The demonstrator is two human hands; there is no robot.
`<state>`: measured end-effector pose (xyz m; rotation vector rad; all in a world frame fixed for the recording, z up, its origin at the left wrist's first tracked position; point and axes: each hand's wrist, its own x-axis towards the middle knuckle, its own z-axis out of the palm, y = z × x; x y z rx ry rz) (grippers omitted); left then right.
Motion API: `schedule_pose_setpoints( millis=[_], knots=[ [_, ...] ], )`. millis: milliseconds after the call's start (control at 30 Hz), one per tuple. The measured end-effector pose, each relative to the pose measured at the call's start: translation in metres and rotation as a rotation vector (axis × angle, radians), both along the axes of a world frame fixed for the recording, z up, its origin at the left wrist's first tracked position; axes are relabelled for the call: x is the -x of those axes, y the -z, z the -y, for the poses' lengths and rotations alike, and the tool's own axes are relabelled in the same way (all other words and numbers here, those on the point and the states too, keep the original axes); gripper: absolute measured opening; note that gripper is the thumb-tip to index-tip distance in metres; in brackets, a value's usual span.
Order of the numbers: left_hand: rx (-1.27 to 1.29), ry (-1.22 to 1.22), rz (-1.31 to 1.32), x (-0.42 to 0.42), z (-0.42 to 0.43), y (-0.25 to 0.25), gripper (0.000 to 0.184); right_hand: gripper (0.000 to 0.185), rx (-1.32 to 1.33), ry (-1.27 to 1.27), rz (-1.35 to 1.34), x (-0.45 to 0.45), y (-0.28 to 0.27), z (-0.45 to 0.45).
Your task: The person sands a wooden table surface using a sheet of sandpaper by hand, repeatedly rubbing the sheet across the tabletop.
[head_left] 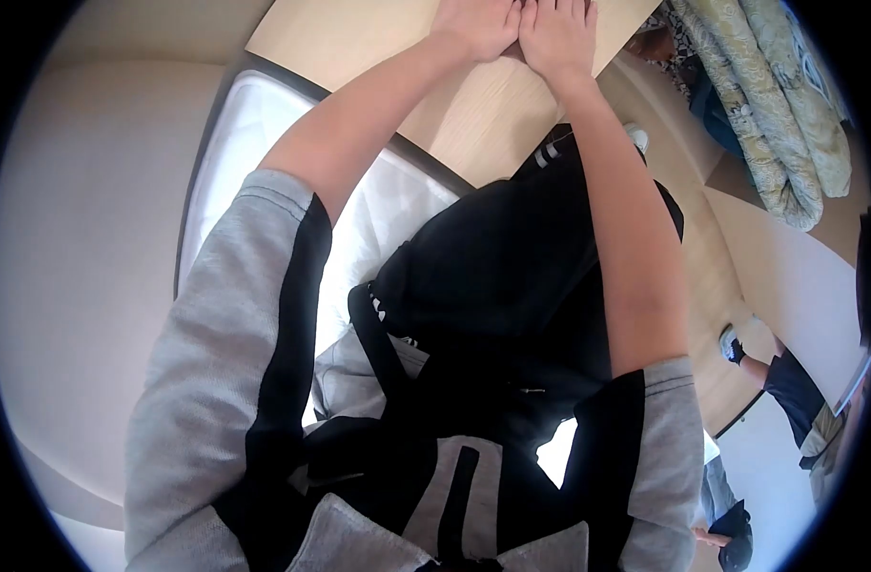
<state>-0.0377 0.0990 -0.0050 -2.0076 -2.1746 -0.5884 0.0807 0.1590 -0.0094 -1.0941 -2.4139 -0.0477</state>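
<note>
From my end of the feed, I've got two bare hands parked side by side at the very top of the view: left hand (481,27) and right hand (559,38), both on a pale wood-grain worktop with straight edges (340,38). That worktop is the only thing I can see them touching, out ahead of the body. The long, bare arms (635,219) reach out to it, I'd guess because it gives them something to lean on. Can't tell you the state of either grip, honestly: the fingers run up to the edge of my view, so anything pinched under them is hidden from me. Grey-and-black fabric sleeves (206,315) end around the elbows, which leaves everything below unencumbered. Black fabric trousers (512,257) sit close to the worktop's edge, beside a smooth white pad with a dark border (235,124), maybe there for sitting on. Over right, a thick beige patterned quilted cloth (788,114) is bunched in long folds, well apart from both hands.
</note>
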Motion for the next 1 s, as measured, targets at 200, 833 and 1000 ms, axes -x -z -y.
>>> schedule_pose_setpoints(
  millis=[200,833,1000],
  knots=[
    [0.007,-0.005,0.061,0.001,0.0,-0.003,0.054,0.053,0.021,0.013,0.006,0.002,0.002,-0.003],
    [0.038,-0.042,0.032,-0.03,0.098,-0.003,0.053,0.054,0.087,0.012,0.018,-0.026,-0.001,0.094],
    [0.049,-0.039,0.013,-0.038,0.125,-0.007,0.052,0.057,0.143,0.045,0.065,-0.032,-0.003,0.121]
  ],
)
